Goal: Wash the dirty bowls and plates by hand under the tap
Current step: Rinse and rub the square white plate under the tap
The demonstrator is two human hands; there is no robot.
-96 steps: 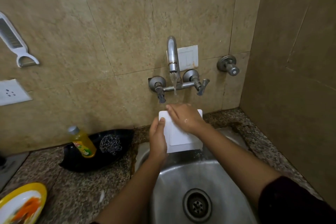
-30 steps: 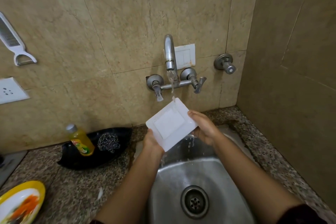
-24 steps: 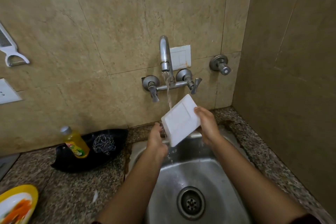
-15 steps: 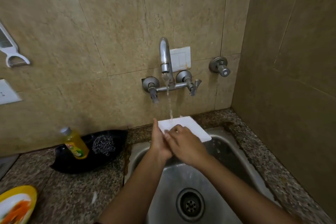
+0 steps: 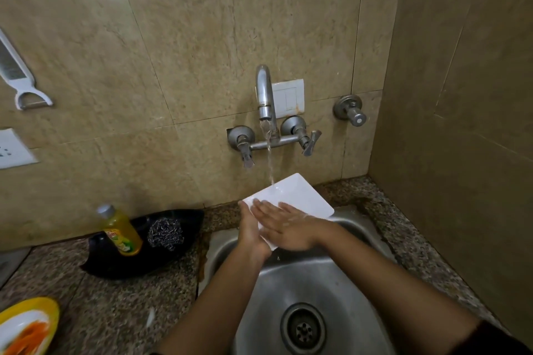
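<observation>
The white plate point(image 5: 302, 199) is up over the back of the sink point(image 5: 288, 282), right under the tap point(image 5: 265, 95). It lies almost flat, top side up. It has four corners and sits turned like a kite. One corner points away at the wall, one points back at the person, and one points to each side. Its longer edges seem to run from the near left to the far right. The far corner looks a bit higher than the near one. Water point(image 5: 269, 158) runs down from the tap and lands on the far part of the plate.

The left hand point(image 5: 252, 229) holds the plate by its left edge. Its thumb sticks up beside the left corner. Its other fingers go under the plate, so how they lie cannot be seen.

The right hand point(image 5: 288, 228) lies flat on top of the plate, on the near half. Its fingers point(image 5: 265, 210) are straight and a little apart, and they point to the left. The far half of the plate shows bare past the fingertips.

On the counter point(image 5: 101, 302) to the left is a black dish point(image 5: 178, 219) with a yellow bottle point(image 5: 121, 230) and a steel scrubber point(image 5: 165, 232) in it. A yellow plate point(image 5: 43, 308) with orange smears sits at the near left
</observation>
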